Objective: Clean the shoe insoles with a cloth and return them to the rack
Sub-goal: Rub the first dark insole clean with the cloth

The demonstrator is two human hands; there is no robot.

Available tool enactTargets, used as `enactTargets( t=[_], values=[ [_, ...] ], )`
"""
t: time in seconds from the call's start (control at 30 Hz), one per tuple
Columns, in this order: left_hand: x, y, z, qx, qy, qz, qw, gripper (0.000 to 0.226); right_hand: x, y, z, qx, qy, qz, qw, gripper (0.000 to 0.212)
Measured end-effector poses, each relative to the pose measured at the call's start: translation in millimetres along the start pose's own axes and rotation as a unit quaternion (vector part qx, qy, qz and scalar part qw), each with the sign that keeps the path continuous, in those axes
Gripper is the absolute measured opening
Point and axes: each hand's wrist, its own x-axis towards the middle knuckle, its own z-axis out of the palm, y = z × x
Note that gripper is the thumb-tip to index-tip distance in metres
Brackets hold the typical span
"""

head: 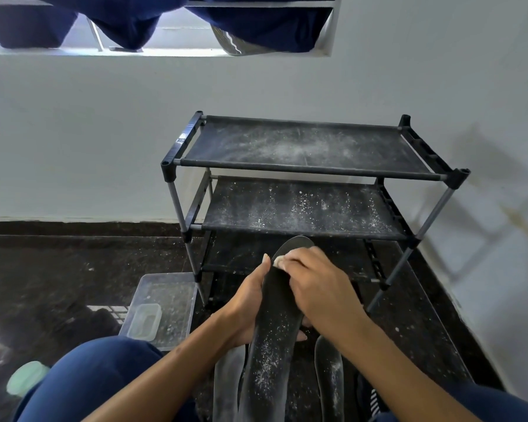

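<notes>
A long black insole (272,339), speckled with white dust, is held up in front of me. My left hand (247,306) grips it from the left side and underneath. My right hand (314,284) presses a small pale cloth (279,262) onto its upper part, fingers curled over the cloth. Two more dusty insoles lie on the floor below, one grey (227,382) on the left and one dark (329,376) on the right. The black shoe rack (311,170) stands straight ahead against the wall, its fabric shelves dusty and bare.
A clear plastic tray (165,303) with a small container (144,321) in it sits on the dark floor to the left of the rack. A pale green object (26,377) lies at far left. My blue-clad knees (89,376) frame the bottom. White walls close off the back and right.
</notes>
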Motion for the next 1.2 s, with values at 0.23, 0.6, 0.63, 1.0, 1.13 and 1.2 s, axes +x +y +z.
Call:
enactTargets(
  t=[0.23, 0.6, 0.63, 1.0, 1.13, 1.2],
  values=[
    [4.4, -2.6, -7.6, -0.002, -0.027, 0.003, 1.000, 0.093, 7.2, 27.0, -11.0, -0.067, 0.054, 0.145, 0.986, 0.019],
    [4.0, -1.8, -7.3, 0.008, -0.044, 0.012, 0.999, 0.091, 9.3, 29.6, -8.1, -0.069, -0.024, 0.161, 0.984, 0.023],
    [4.2, -1.1, -8.9, 0.000, -0.045, 0.017, 0.999, 0.091, 8.1, 30.3, -11.2, -0.071, -0.008, 0.178, 0.981, 0.018],
    [3.7, -0.5, -8.1, -0.018, -0.024, 0.033, 0.999, 0.083, 9.4, 24.0, -16.3, -0.063, -0.058, 0.207, 0.975, 0.022],
    [2.4, 3.3, -11.1, -0.053, -0.016, 0.050, 0.997, 0.072, 7.1, 13.8, -22.0, -0.004, 0.064, 0.142, 0.988, 0.017],
    [2.6, 3.7, -8.1, -0.048, 0.002, 0.056, 0.997, 0.065, 4.0, 3.7, -14.0, 0.042, 0.048, 0.083, 0.994, 0.024]
  ],
)
